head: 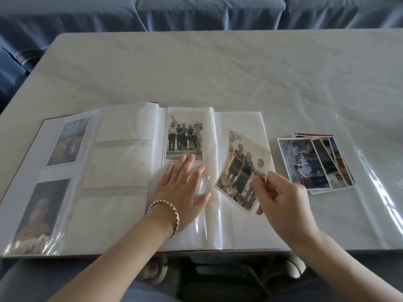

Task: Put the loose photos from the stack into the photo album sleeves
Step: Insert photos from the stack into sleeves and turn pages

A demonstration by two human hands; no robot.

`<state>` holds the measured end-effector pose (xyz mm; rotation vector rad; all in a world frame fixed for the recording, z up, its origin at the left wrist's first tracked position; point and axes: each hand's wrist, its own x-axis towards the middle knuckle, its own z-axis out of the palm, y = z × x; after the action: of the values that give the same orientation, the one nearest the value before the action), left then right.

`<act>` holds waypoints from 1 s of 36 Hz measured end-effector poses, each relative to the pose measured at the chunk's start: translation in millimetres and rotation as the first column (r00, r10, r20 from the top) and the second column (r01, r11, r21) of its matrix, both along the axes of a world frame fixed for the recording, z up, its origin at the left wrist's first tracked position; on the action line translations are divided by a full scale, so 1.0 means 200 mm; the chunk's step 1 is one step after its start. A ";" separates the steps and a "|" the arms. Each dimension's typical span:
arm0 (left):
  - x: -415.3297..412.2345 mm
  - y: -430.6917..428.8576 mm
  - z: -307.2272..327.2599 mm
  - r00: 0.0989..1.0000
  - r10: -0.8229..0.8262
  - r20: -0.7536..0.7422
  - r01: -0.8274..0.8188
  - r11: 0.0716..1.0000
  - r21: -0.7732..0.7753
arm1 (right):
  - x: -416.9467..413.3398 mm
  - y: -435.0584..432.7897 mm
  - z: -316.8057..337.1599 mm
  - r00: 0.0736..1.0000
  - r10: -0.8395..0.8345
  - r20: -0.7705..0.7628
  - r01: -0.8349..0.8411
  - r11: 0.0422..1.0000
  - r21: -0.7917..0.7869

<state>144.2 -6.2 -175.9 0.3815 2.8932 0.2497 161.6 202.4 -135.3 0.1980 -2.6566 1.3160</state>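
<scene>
Sofa cushions [196, 12] under a blue cover run along the far side of the view. In front of them stands a pale table [218, 68] with a glossy clear sheet over its top.

An open photo album [113, 214] lies along the table's near edge. Its left page carries two sleeved prints at the outer side, one above [69, 141] and one below [37, 214]. On the right page, a group photo [185, 136] of people standing in a row sits upright in the top sleeve near the spine.

Just right of the album, on the table, rests the stack of loose photos [305, 162], fanned so that several edges show.

The right hand [281, 197] pinches one loose photo [242, 168] by its lower right corner between thumb and fingers. This print, showing three standing figures, is tilted and hangs over the outer part of the right page.

The left hand [183, 188] lies flat and relaxed on the plastic sleeve below the group photo, fingers spread, fingertips reaching that print's lower edge. A chain bracelet [172, 216] circles its wrist.
</scene>
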 end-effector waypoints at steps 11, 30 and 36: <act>0.00 0.00 0.00 0.998 0.029 -0.048 -0.025 0.996 0.081 | 0.01 -0.09 0.00 0.994 0.081 -0.069 -0.066 0.978 0.197; -0.13 -0.22 0.17 0.998 0.010 -0.057 -0.008 1.000 0.020 | -0.07 -0.01 -0.01 0.434 0.413 0.801 -0.295 0.905 -0.307; -0.12 -0.25 0.15 0.994 -0.016 -0.111 0.019 0.999 0.026 | -0.12 -0.02 -0.02 0.381 0.422 0.823 -0.341 0.891 -0.299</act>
<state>120.2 -56.5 -145.2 0.4388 2.9962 0.2735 138.1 197.6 -138.8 0.1559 -3.5385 2.1474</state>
